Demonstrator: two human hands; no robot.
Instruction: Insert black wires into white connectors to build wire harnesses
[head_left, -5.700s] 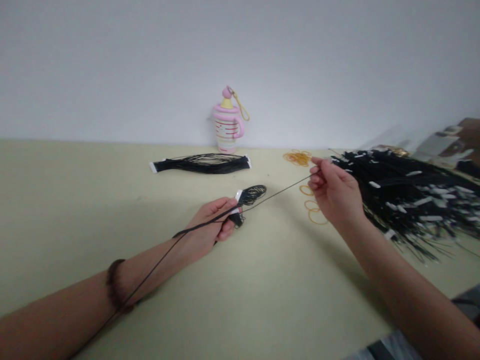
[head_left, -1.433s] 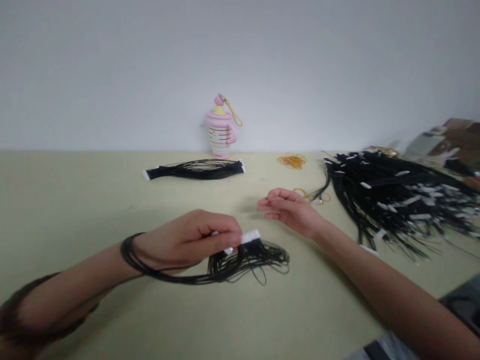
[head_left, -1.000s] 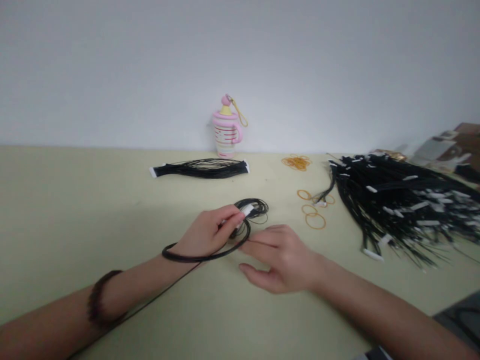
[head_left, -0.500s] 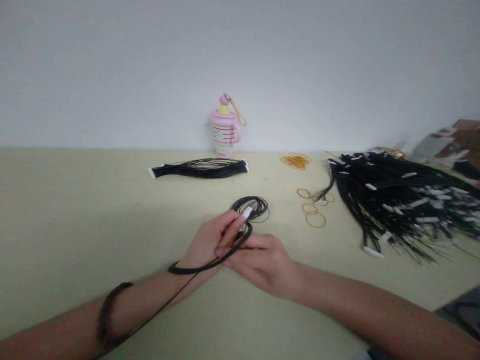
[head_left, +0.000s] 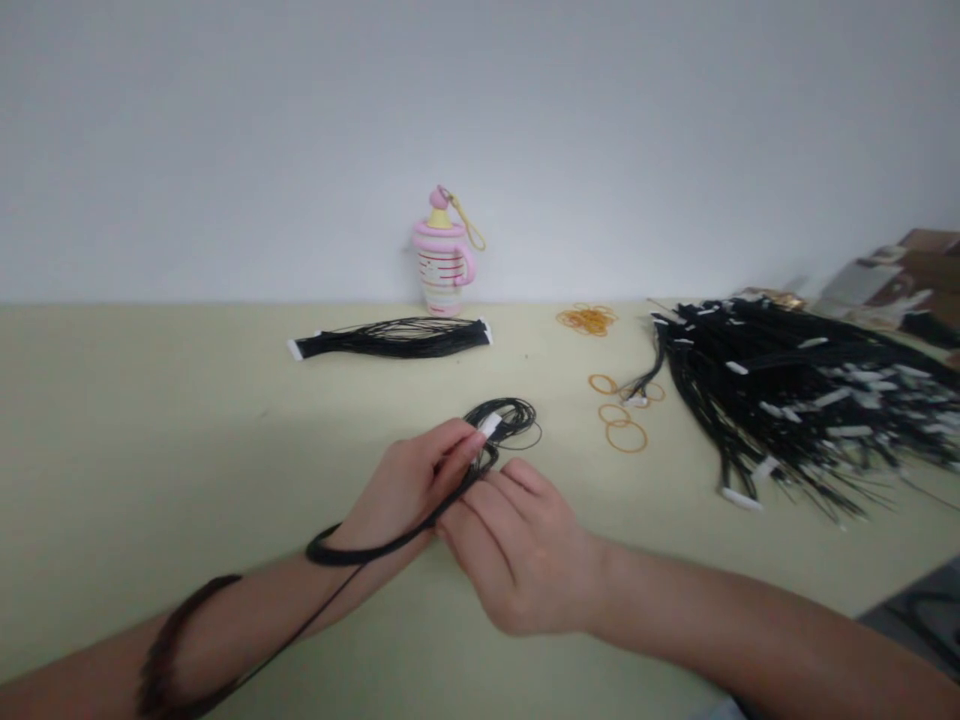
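Note:
My left hand (head_left: 420, 465) is closed on a black wire harness (head_left: 501, 412), with the thumb against its white connector (head_left: 490, 427). The harness's coiled wires stick out beyond the fingertips. A thick loop of the same wires trails back over the left wrist, and one strand runs down along the forearm. My right hand (head_left: 517, 545) is closed, fingers curled against the wire loop just below the left fingers; its fingertips are partly hidden behind the wires.
A flat wire bundle (head_left: 390, 338) lies by a pink striped cup (head_left: 441, 262) at the wall. Loose rubber bands (head_left: 626, 436) and a rubber band heap (head_left: 587, 320) are right of centre. A large pile of black harnesses (head_left: 780, 370) covers the right side, with boxes (head_left: 915, 270) behind.
My right hand has turned, its fingers curling tighter at the wires. The loop over my left wrist has slid a little back along the arm. The view has shifted slightly.

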